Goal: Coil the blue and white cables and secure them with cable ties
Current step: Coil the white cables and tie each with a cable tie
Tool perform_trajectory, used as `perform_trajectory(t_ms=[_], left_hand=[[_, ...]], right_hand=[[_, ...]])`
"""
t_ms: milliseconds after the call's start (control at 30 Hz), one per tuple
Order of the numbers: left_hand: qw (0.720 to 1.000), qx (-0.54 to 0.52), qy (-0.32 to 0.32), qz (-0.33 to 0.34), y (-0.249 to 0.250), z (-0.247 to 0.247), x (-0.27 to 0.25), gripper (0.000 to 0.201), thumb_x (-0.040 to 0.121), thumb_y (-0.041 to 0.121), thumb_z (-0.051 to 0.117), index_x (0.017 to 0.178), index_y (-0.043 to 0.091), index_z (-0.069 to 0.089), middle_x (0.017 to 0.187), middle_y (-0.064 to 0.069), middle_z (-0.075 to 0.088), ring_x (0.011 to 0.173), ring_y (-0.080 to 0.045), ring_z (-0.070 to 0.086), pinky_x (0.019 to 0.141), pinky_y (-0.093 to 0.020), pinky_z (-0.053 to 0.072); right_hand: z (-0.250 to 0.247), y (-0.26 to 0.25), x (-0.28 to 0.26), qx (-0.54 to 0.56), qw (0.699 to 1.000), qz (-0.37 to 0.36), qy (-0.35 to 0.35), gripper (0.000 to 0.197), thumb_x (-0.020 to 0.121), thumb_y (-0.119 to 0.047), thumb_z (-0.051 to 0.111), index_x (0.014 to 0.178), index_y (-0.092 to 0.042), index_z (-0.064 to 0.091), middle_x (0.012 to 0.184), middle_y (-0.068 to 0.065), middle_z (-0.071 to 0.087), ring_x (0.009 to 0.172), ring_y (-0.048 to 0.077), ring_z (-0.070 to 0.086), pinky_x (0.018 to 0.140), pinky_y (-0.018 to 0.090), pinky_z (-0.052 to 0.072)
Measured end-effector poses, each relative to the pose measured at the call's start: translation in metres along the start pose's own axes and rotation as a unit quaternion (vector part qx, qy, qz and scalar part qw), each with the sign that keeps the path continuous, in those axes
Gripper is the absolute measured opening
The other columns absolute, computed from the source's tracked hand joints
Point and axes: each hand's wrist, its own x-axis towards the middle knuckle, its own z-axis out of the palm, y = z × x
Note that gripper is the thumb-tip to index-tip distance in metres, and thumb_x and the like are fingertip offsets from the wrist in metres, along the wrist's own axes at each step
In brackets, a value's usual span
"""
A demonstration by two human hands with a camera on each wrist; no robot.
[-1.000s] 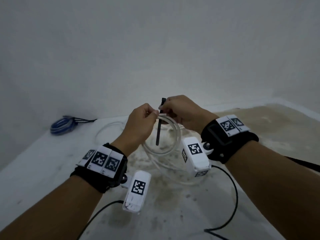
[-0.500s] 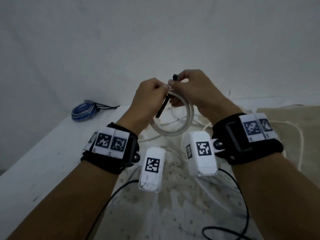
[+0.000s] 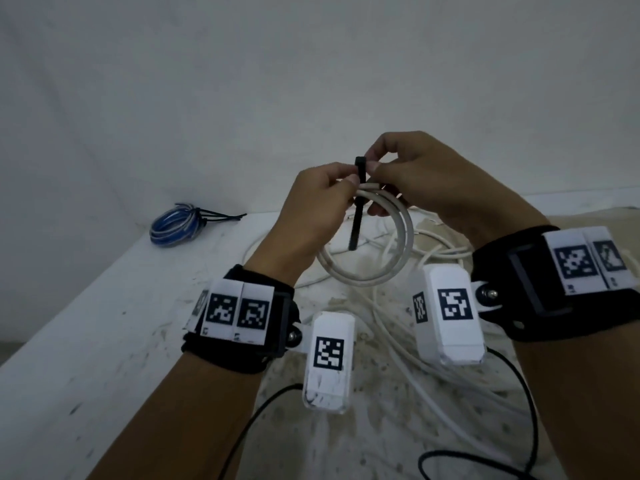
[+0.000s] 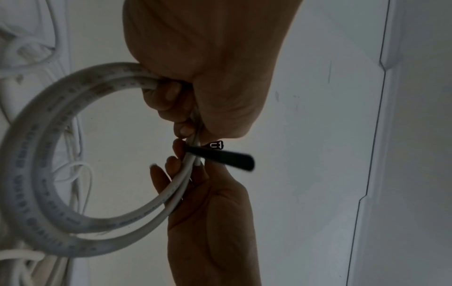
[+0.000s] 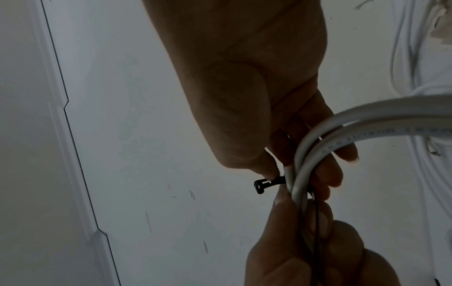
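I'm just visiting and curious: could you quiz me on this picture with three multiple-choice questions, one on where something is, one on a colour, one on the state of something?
1. Where does the blue coil lie?
A. At the table's far left, by the wall
B. In the left hand
C. Under the right wrist

2. What colour is the cable tie that the hands work on?
A. White
B. Black
C. Blue

3. How does the white coil stand?
A. Flat on the table
B. Held up by both hands
C. Hung on the wall

Answers: 1 A, it rests near the wall, already tied. 2 B, the strap is dark against the white cable. 3 B, the left hand and right hand grip it above the table.
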Motion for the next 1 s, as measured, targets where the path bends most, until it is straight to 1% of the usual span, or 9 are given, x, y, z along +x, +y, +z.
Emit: perform_trajectory(t_ms=[167, 300, 467, 567, 633, 667, 733, 867, 1000], left_hand=[[1.0, 0.012, 0.007, 0.007, 0.001, -0.005, 0.0, 0.026, 0.097, 0.013, 0.052, 0.084, 0.005, 0.073, 0.045, 0.013, 0.048, 0.039, -0.001, 0.037, 0.042, -0.015, 0.027], [0.999, 0.021, 0.024, -0.012, -0.003, -0.01, 0.0, 0.026, 0.095, 0.014, 0.054, 0.082, 0.001, 0.073, 0.046, 0.012, 0.05, 0.041, 0.0, 0.04, 0.044, -0.015, 0.029], [0.996, 0.015, 0.081, -0.037, -0.006, -0.019, 0.001, 0.032, 0.093, 0.014, 0.056, 0.068, 0.026, 0.072, 0.043, 0.014, 0.051, 0.038, -0.001, 0.039, 0.049, -0.024, 0.029], [0.993, -0.007, 0.104, -0.058, -0.006, -0.029, 0.004, 0.031, 0.088, 0.009, 0.056, 0.065, 0.024, 0.072, 0.043, 0.013, 0.051, 0.04, -0.002, 0.04, 0.048, -0.023, 0.029], [0.993, -0.014, 0.102, -0.063, -0.006, -0.033, 0.005, 0.028, 0.081, 0.001, 0.055, 0.062, 0.016, 0.069, 0.041, 0.012, 0.05, 0.037, -0.002, 0.04, 0.045, -0.02, 0.029], [0.993, -0.017, 0.097, -0.062, -0.006, -0.033, 0.005, 0.027, 0.078, -0.002, 0.054, 0.059, 0.012, 0.067, 0.04, 0.011, 0.048, 0.036, -0.002, 0.039, 0.042, -0.018, 0.029], [0.993, -0.022, 0.091, -0.066, -0.008, -0.033, 0.005, 0.025, 0.077, -0.002, 0.055, 0.055, 0.008, 0.061, 0.039, 0.01, 0.043, 0.034, -0.004, 0.035, 0.042, -0.018, 0.027], [0.993, -0.014, 0.093, -0.068, -0.007, -0.033, 0.008, 0.031, 0.086, 0.008, 0.058, 0.059, 0.02, 0.066, 0.042, 0.011, 0.051, 0.034, -0.001, 0.038, 0.042, -0.018, 0.028], [0.995, 0.019, 0.083, -0.058, -0.001, -0.031, 0.004, 0.024, 0.088, 0.01, 0.059, 0.069, 0.021, 0.07, 0.058, 0.013, 0.067, 0.036, 0.003, 0.044, 0.044, -0.013, 0.029]], right_hand=[[0.013, 0.003, 0.003, 0.015, 1.0, 0.004, 0.022, 0.017, 0.099, -0.02, 0.056, 0.113, -0.013, 0.049, 0.08, 0.012, 0.074, 0.06, 0.02, 0.069, 0.056, 0.031, 0.058], [0.021, 0.002, 0.003, 0.005, 1.0, 0.011, 0.009, 0.019, 0.099, -0.021, 0.054, 0.114, -0.014, 0.046, 0.077, 0.011, 0.075, 0.067, 0.025, 0.073, 0.065, 0.039, 0.062], [0.019, -0.001, 0.004, -0.169, 0.985, -0.044, 0.002, 0.024, 0.089, -0.016, 0.065, 0.106, -0.021, 0.048, 0.099, 0.003, 0.07, 0.081, 0.016, 0.068, 0.072, 0.033, 0.055], [0.019, -0.007, 0.001, -0.285, 0.95, -0.085, -0.089, 0.035, 0.079, -0.012, 0.074, 0.105, -0.028, 0.056, 0.124, 0.003, 0.052, 0.105, 0.019, 0.059, 0.087, 0.033, 0.051], [0.026, -0.006, 0.001, -0.297, 0.941, -0.111, -0.122, 0.031, 0.076, -0.022, 0.08, 0.101, -0.033, 0.064, 0.127, -0.001, 0.046, 0.114, 0.015, 0.05, 0.089, 0.02, 0.044], [0.031, -0.004, 0.002, -0.284, 0.944, -0.132, -0.107, 0.025, 0.076, -0.028, 0.08, 0.095, -0.035, 0.067, 0.126, -0.003, 0.047, 0.117, 0.011, 0.049, 0.088, 0.014, 0.04], [0.039, 0.0, 0.006, -0.231, 0.957, -0.175, -0.024, 0.012, 0.078, -0.035, 0.079, 0.085, -0.035, 0.07, 0.122, -0.005, 0.056, 0.115, 0.008, 0.054, 0.091, 0.02, 0.045], [0.041, -0.003, 0.009, -0.141, 0.955, -0.206, 0.158, 0.021, 0.09, -0.031, 0.067, 0.082, -0.013, 0.075, 0.082, -0.001, 0.072, 0.075, 0.017, 0.066, 0.072, 0.03, 0.05], [0.052, 0.0, 0.015, -0.183, 0.955, -0.168, 0.164, 0.028, 0.098, -0.023, 0.051, 0.091, -0.004, 0.07, 0.082, 0.009, 0.071, 0.078, 0.026, 0.065, 0.074, 0.041, 0.05]])
